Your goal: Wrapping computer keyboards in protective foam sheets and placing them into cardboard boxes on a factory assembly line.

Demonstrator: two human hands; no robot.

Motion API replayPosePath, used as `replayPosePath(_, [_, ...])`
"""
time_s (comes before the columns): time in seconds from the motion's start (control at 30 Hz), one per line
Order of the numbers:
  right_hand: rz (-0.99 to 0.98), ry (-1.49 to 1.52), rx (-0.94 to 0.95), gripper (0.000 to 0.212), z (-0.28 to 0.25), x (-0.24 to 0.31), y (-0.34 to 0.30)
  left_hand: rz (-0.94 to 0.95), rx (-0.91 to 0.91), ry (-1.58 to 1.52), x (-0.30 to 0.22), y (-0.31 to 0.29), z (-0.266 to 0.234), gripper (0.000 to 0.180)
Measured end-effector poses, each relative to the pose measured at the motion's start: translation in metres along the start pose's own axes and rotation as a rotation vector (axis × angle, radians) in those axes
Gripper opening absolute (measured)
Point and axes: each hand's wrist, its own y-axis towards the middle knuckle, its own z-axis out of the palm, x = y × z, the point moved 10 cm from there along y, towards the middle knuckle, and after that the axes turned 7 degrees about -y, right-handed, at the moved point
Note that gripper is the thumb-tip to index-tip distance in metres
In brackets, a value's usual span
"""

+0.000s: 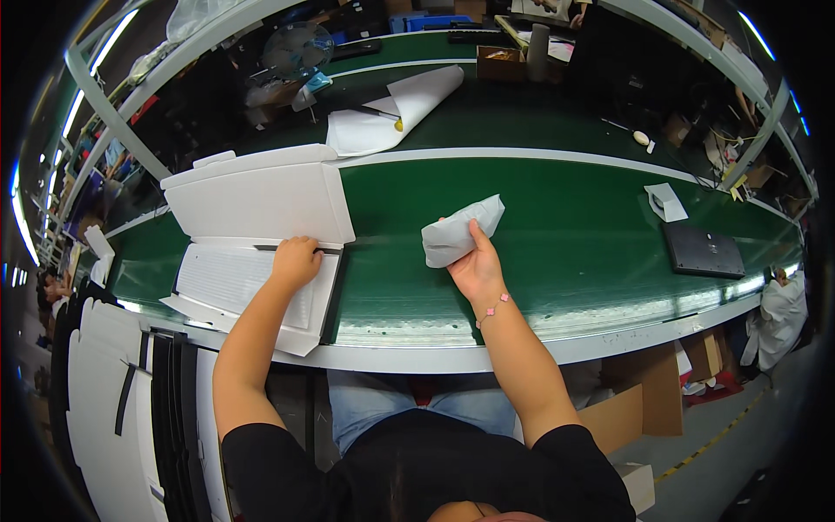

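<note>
Right hand (477, 268) clamps the pale packet (449, 240) one-handed, so it might slip out; left hand (297, 261) is on the white box (261, 196), can't tell if gripping.

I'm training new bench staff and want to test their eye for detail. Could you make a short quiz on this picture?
1. Which hand holds the pale packet?
2. True or false: the white box by the left hand is closed.
3. Where does the flat black device lie?
(a) inside the box
(b) on the green surface, to the right of the packet
(c) to the left of the box

Key:
1. The right hand.
2. False: it is open.
3. b
</note>
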Motion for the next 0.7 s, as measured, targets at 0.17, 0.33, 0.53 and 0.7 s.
replayPosePath(0.17, [0.008, -0.001, 0.001, 0.047, 0.001, 0.000, -0.001, 0.010, 0.059, 0.134, 0.001, 0.011, -0.006, 0.013])
replayPosePath(0.33, [0.015, 0.001, 0.001, 0.047, 0.000, 0.000, -0.001, -0.006, 0.206, 0.225, -0.005, 0.008, -0.009, 0.014])
replayPosePath(0.53, [0.023, -0.018, -0.013, 0.047, -0.004, -0.005, 0.002, -0.081, 0.348, 0.252, 0.004, 0.002, 0.006, 0.017])
replayPosePath(0.7, [0.005, -0.009, -0.030, 0.047, -0.011, -0.005, 0.007, -0.117, 0.328, 0.225, 0.029, -0.004, 0.003, 0.020])
